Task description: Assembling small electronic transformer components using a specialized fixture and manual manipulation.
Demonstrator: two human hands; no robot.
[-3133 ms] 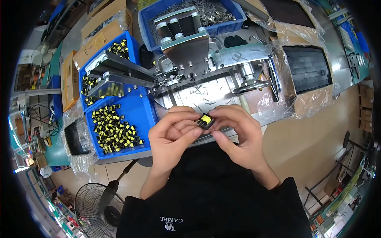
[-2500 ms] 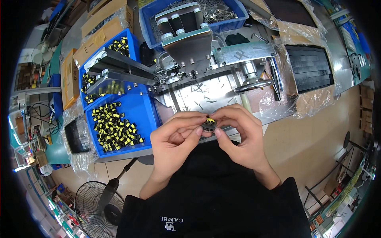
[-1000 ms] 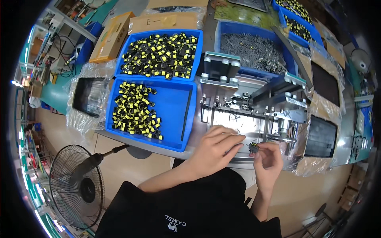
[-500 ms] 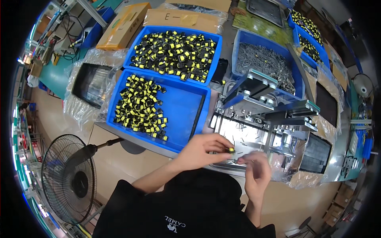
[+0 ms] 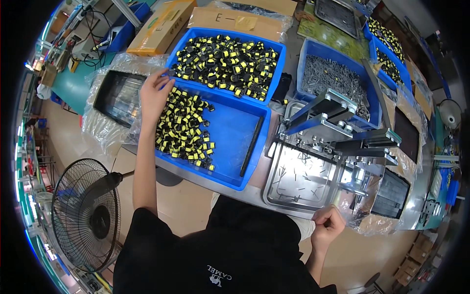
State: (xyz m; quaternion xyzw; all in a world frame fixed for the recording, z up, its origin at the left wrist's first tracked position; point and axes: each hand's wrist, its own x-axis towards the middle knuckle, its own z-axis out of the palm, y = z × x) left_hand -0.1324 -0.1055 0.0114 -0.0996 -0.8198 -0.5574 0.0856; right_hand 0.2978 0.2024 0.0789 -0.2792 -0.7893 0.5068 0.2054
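My left hand (image 5: 155,95) is over the far left corner of the near blue bin (image 5: 230,179), by the rim of the far blue bin (image 5: 281,59). Its fingers are bent, with a gap between thumb and fingertips, and no part shows clearly in them. Small black-and-yellow parts (image 5: 183,130) heap up in the near bin's left half; more parts (image 5: 225,63) fill the far bin. At the table's front edge, my right hand (image 5: 329,226) is closed in a pinch; anything inside it is hidden. Close by lies a metal tray (image 5: 298,181) with scattered thin dark pins.
A metal press fixture (image 5: 342,127) stands behind the tray. Beyond it sits a blue bin of grey pins (image 5: 333,78). A black strip (image 5: 252,147) leans inside the near bin. Cardboard boxes (image 5: 161,29) lie behind, and a standing fan (image 5: 88,215) is at the left.
My left hand has left the tray with the part it held and swung far left over the bins. My right hand has drawn back toward me, off the tray. The view has shifted slightly.
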